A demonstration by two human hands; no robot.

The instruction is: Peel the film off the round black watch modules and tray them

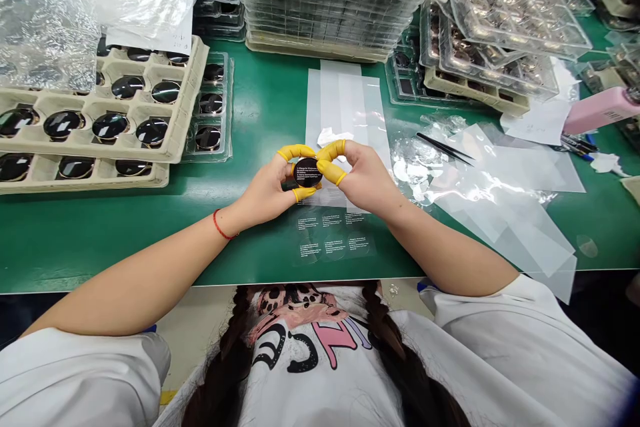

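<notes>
A small round black disc [307, 172] with white print on its face is held above the green table [100, 233]. My left hand [273, 187] and my right hand [357, 177] both pinch it, with yellow finger cots on the thumbs and forefingers. Just under my hands lies a clear sticker sheet [333, 240] with printed round labels. More clear film strips [345, 103] lie beyond my hands.
Beige pulp trays [100, 117] of black discs stand at the left. A tall tray stack [330, 7] is at the back, clear blister trays [505, 13] at the right. Black tweezers [445, 147], loose film sheets [505, 207] and a pink bottle [600, 110] lie on the right.
</notes>
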